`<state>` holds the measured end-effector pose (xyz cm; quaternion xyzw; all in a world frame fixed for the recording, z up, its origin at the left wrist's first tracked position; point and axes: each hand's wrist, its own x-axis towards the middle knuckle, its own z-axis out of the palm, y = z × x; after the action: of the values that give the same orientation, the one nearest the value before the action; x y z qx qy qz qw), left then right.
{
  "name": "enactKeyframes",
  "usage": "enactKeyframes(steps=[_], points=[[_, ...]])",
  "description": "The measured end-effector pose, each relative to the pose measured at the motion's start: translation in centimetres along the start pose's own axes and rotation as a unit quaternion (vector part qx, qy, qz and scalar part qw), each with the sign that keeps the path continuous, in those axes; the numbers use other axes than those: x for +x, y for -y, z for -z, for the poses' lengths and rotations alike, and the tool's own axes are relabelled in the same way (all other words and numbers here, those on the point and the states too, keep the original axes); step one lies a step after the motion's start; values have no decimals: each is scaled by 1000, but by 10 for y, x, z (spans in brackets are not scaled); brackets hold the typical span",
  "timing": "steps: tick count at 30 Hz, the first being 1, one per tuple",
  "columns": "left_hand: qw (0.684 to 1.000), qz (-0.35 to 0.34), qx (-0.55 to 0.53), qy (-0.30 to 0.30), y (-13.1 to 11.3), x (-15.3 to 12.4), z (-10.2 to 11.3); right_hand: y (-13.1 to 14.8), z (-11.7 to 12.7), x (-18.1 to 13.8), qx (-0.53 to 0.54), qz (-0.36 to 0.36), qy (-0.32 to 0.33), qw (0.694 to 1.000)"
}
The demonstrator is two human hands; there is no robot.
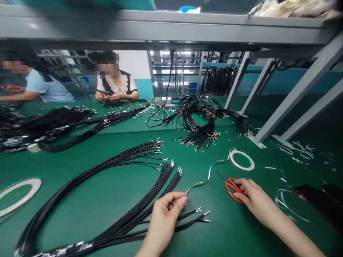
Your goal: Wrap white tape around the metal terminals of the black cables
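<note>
Between thumb and forefinger, my left hand (167, 216) pinches the free end of a thin strip of tape (209, 174). The strip curls back to a flat white roll of tape (242, 160) with a green inner ring. My right hand (254, 201) holds orange-handled scissors (232, 190) by the loops, their tip pointing left toward the strip. Beneath and beside my left hand lies a looped bundle of black cables (91, 175) with bare silvery ends. Part of the cables is hidden under that hand.
Another tape roll (34, 187) lies at the left edge. More black cable bundles (199, 121) are heaped at the back and left. Metal shelf legs (289, 96) stand at right, near tape scraps (284, 203) and a dark phone-like object (318, 203). Two people sit across the bench.
</note>
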<state>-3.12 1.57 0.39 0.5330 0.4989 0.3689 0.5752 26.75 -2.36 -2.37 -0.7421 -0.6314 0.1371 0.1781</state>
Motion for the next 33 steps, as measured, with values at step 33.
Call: enactKeyframes(steps=[33], points=[[997,16,-59,56,8,-6,-11,111,10,-21,67,159,170,970]])
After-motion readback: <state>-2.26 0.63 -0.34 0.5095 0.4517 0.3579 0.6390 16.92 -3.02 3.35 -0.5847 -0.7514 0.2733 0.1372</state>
